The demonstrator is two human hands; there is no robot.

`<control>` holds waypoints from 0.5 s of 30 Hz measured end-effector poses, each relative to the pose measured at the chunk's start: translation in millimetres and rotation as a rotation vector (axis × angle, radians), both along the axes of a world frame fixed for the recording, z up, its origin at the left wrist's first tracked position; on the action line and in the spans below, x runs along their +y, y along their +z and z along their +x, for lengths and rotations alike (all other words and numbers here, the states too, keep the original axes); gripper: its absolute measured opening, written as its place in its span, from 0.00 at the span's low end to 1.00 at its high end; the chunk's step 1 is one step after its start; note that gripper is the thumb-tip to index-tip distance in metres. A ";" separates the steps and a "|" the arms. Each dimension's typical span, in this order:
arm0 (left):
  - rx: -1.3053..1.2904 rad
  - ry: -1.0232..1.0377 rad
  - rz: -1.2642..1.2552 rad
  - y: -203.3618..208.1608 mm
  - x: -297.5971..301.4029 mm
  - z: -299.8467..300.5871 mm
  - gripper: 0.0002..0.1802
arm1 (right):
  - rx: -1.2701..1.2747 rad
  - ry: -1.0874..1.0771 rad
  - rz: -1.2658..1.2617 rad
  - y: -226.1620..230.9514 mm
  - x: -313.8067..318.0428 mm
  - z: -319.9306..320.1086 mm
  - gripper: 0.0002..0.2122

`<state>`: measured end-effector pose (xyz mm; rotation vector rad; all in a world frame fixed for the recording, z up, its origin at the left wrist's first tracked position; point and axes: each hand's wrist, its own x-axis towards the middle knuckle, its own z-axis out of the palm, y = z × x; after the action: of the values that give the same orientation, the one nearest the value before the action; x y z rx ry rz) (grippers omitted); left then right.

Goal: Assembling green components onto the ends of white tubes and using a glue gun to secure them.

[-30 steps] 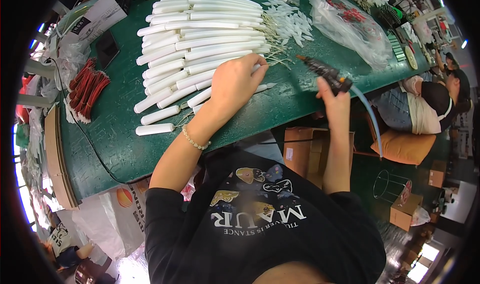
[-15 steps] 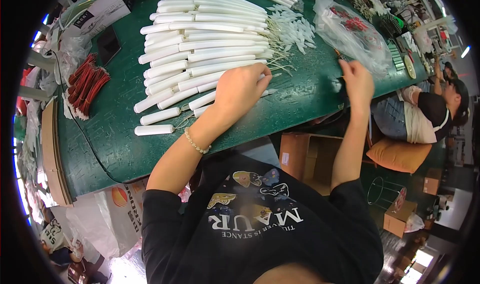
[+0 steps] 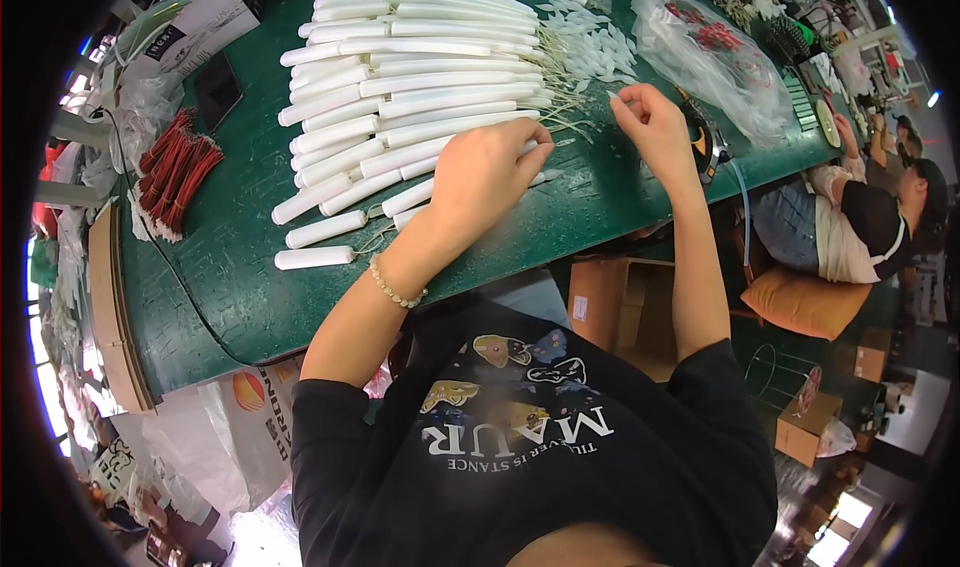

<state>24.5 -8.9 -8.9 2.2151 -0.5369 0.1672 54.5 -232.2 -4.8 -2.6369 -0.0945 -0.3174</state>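
- Clamping a smooth white tube in left hand, beside rows of matching tubes.
- Holding right hand near frosted leaf-shaped pieces, fingertips curled close; cannot tell whether gripping anything.

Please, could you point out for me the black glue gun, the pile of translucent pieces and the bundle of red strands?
Black glue gun (image 3: pixel 708 155): head view, on its body.
Pile of translucent pieces (image 3: pixel 594 49): head view, middle of the pile.
Bundle of red strands (image 3: pixel 180 175): head view, its middle.
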 end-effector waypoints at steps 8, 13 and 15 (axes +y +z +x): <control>-0.011 -0.034 -0.087 3.2 0.8 0.1 0.07 | 0.361 0.147 1.212 -9.7 28.1 -38.4 0.07; 0.006 -0.031 -0.091 3.9 0.4 0.4 0.07 | 0.438 0.198 1.278 -8.7 27.8 -40.6 0.07; 0.009 -0.031 -0.088 4.3 0.7 0.4 0.07 | 0.432 0.200 1.276 -9.6 27.9 -40.0 0.07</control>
<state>24.9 -8.2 -4.6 2.1200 -0.5486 0.1616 14.5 -204.3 -14.4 -1.3592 0.0005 0.2257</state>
